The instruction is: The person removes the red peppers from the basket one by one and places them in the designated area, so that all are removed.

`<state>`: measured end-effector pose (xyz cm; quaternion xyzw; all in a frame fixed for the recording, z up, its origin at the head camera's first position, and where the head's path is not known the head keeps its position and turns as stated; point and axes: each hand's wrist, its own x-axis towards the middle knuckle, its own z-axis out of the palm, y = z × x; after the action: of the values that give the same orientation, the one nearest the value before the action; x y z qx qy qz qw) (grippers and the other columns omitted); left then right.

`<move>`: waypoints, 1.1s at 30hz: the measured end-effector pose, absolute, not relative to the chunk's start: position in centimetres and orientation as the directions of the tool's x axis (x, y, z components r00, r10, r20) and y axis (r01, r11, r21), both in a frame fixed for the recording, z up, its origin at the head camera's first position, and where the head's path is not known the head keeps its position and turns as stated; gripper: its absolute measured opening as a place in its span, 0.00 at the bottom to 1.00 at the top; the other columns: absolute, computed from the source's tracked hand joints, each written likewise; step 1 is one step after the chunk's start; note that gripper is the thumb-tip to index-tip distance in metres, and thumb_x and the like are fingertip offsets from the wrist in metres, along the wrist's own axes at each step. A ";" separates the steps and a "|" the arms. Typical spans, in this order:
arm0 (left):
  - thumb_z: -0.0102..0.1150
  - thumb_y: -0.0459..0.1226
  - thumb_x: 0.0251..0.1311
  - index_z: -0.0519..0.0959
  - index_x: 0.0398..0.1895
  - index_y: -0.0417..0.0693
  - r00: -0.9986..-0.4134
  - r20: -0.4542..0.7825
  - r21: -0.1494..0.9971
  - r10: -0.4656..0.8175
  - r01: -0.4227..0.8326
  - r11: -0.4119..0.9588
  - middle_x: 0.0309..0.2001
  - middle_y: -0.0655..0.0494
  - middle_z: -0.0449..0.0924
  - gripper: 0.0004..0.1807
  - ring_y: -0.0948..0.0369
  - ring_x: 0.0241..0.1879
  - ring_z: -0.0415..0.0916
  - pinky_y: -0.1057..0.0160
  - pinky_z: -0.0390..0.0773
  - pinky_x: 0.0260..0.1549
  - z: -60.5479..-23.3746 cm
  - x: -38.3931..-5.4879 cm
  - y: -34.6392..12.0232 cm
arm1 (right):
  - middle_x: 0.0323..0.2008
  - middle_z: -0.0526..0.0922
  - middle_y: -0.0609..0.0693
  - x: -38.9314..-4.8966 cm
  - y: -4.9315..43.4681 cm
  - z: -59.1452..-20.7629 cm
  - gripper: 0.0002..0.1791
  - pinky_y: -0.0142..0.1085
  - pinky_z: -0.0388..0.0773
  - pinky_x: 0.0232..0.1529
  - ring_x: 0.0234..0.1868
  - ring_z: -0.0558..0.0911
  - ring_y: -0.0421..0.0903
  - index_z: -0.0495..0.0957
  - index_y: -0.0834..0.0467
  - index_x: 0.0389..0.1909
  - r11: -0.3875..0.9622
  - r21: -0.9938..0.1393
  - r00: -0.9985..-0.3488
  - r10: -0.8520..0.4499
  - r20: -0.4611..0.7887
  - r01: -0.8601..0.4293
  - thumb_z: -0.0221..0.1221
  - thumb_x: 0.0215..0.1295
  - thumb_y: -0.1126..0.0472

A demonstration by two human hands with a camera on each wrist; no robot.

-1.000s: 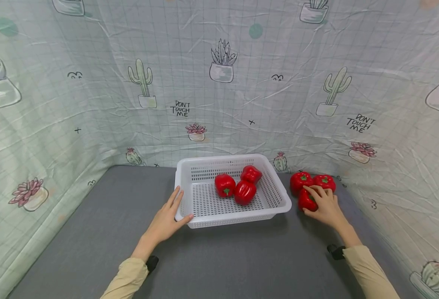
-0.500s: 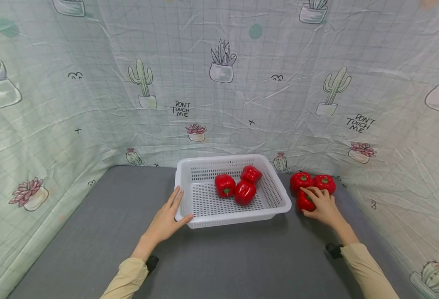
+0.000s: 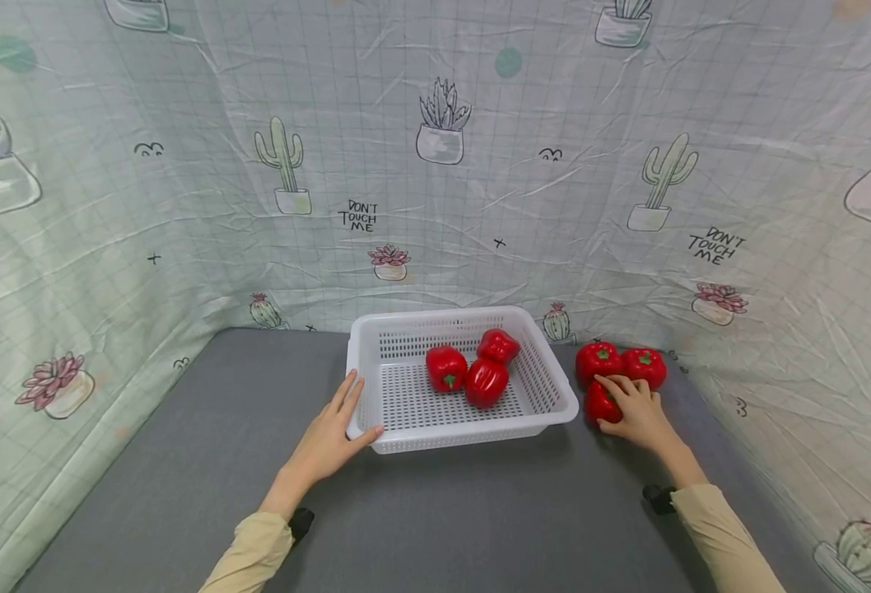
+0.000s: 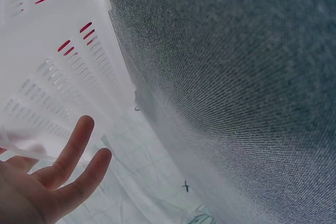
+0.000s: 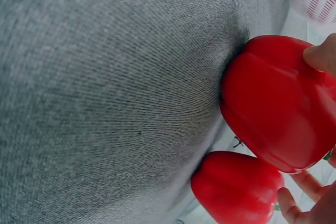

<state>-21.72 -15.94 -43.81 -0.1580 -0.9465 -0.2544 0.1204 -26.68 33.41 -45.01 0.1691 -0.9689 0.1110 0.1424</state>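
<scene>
My left hand (image 3: 328, 441) rests on the left front corner of a white perforated plastic basket (image 3: 472, 432), its fingers spread along the rim. Three red bell peppers lie inside, one pepper (image 3: 446, 368) slightly apart to the left. To the right of the basket, my right hand (image 3: 641, 417) holds another red bell pepper (image 3: 597, 405) between thumb and fingers, low at the table. The right wrist view shows the thumb (image 5: 323, 56) on that pepper's side. Just behind it stand two more red peppers, the left one (image 3: 598, 361) and the right one (image 3: 644, 366).
A dark grey cloth-covered table (image 3: 435, 519) lies under everything. Behind and at both sides hangs a pale curtain (image 3: 435, 206) printed with cacti, close to the rear peppers and the basket's back edge.
My right hand has shifted slightly left with the bell pepper, toward the basket. The left hand, the basket and the other peppers stay in place.
</scene>
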 end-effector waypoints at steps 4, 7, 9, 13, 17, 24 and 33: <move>0.54 0.57 0.52 0.51 0.68 0.46 -0.921 0.309 0.450 0.236 0.360 0.817 0.70 0.50 0.45 0.45 0.45 0.61 0.62 0.45 0.68 0.49 -43.7 -21.7 -16.0 | 0.51 0.65 0.62 -26.8 33.2 -45.1 0.41 0.58 0.60 0.38 0.47 0.62 0.62 0.63 0.59 0.58 0.921 -0.168 -0.905 -0.290 0.310 -0.353 0.68 0.38 0.56; 0.53 0.57 0.52 0.51 0.68 0.46 -0.923 0.306 0.447 0.234 0.356 0.821 0.70 0.51 0.44 0.45 0.45 0.61 0.61 0.45 0.68 0.49 -43.8 -21.7 -16.1 | 0.50 0.63 0.65 -26.7 33.1 -45.2 0.44 0.60 0.60 0.39 0.48 0.60 0.63 0.62 0.59 0.58 0.928 -0.166 -0.915 -0.274 0.297 -0.332 0.69 0.36 0.55; 0.53 0.58 0.52 0.50 0.68 0.47 -0.924 0.302 0.444 0.234 0.353 0.823 0.71 0.51 0.44 0.45 0.45 0.61 0.61 0.45 0.67 0.49 -43.8 -21.7 -16.1 | 0.50 0.63 0.66 -26.7 33.1 -45.3 0.45 0.61 0.60 0.39 0.49 0.60 0.64 0.61 0.58 0.58 0.935 -0.159 -0.920 -0.264 0.290 -0.318 0.70 0.35 0.55; 0.53 0.58 0.52 0.51 0.68 0.46 -0.926 0.297 0.445 0.234 0.351 0.824 0.71 0.51 0.44 0.45 0.45 0.61 0.62 0.45 0.67 0.49 -43.8 -21.8 -16.1 | 0.51 0.62 0.65 -26.7 33.1 -45.5 0.45 0.61 0.58 0.39 0.51 0.58 0.65 0.60 0.57 0.59 0.941 -0.158 -0.926 -0.248 0.285 -0.300 0.71 0.36 0.56; 0.53 0.58 0.52 0.51 0.68 0.46 -0.927 0.295 0.446 0.233 0.349 0.824 0.71 0.51 0.44 0.45 0.45 0.60 0.62 0.45 0.67 0.49 -43.8 -21.8 -16.0 | 0.52 0.61 0.63 -26.7 33.1 -45.5 0.45 0.60 0.57 0.38 0.52 0.56 0.65 0.60 0.57 0.59 0.940 -0.164 -0.926 -0.244 0.288 -0.298 0.71 0.36 0.58; 0.53 0.58 0.52 0.50 0.68 0.46 -0.929 0.289 0.449 0.232 0.346 0.824 0.71 0.50 0.44 0.45 0.45 0.60 0.63 0.45 0.67 0.49 -43.7 -21.7 -16.0 | 0.53 0.61 0.61 -26.8 33.3 -45.5 0.45 0.60 0.57 0.39 0.52 0.57 0.64 0.60 0.57 0.59 0.940 -0.169 -0.928 -0.242 0.285 -0.297 0.71 0.36 0.59; 0.53 0.57 0.52 0.50 0.68 0.47 -0.929 0.289 0.454 0.232 0.347 0.821 0.71 0.51 0.44 0.45 0.45 0.61 0.62 0.45 0.67 0.49 -43.6 -21.8 -15.9 | 0.55 0.61 0.60 -26.8 33.4 -45.3 0.45 0.60 0.55 0.39 0.51 0.56 0.63 0.59 0.58 0.60 0.939 -0.192 -0.937 -0.229 0.263 -0.284 0.70 0.38 0.57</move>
<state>-21.78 -15.94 -43.62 -0.1527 -0.9476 -0.2577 0.1111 -26.83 33.40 -45.26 0.1313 -0.9775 0.1144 0.1191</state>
